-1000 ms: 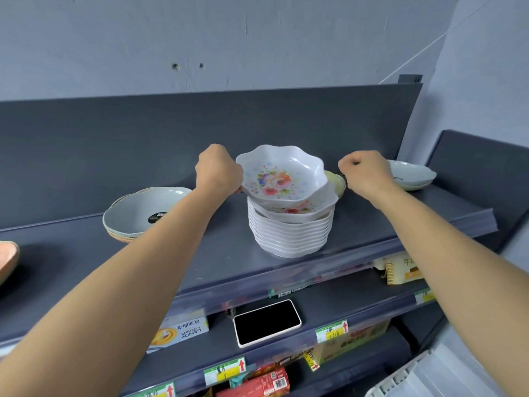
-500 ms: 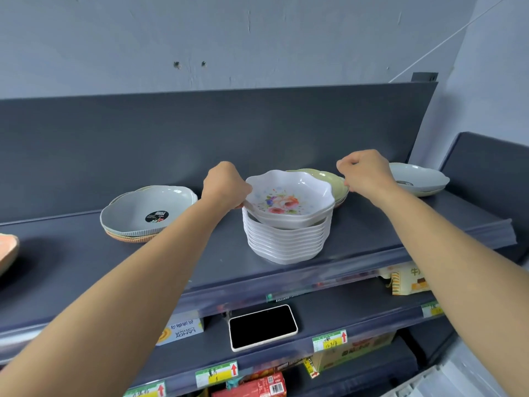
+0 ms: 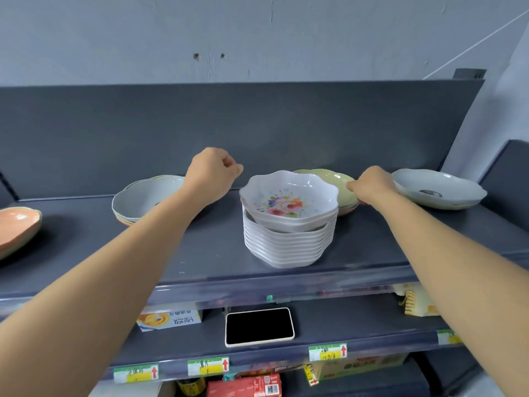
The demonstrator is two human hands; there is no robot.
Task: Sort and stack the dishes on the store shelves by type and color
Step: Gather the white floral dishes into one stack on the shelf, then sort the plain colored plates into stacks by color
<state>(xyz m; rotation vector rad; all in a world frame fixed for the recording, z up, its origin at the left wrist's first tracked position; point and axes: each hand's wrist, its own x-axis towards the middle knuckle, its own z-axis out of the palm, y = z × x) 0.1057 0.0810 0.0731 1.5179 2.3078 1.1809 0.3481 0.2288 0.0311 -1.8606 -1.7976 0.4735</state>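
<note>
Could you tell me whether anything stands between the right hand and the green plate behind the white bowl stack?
Nothing visible does. The right hand is already at the right edge of the green plate, apparently touching its rim. The stack of white floral bowls stands in front of the plate, to the hand's left, not between them.

Shelf (image 3: pixel 217 253): matt dark grey, looks like painted metal; front edge carries a clear glossy plastic strip. Bowl stack (image 3: pixel 287 242): white, smooth, semi-gloss, plastic-like; top bowl (image 3: pixel 287 200) has a printed floral pattern. Green plate (image 3: pixel 343 186), grey plates (image 3: pixel 143 202), orange dish (image 3: pixel 17 227): smooth, glazed look with soft sheen. Phone (image 3: pixel 259 326): glossy black screen. Price tags (image 3: pixel 208 365): paper. Wall (image 3: pixel 257 35): matt, slightly rough paint.
</note>
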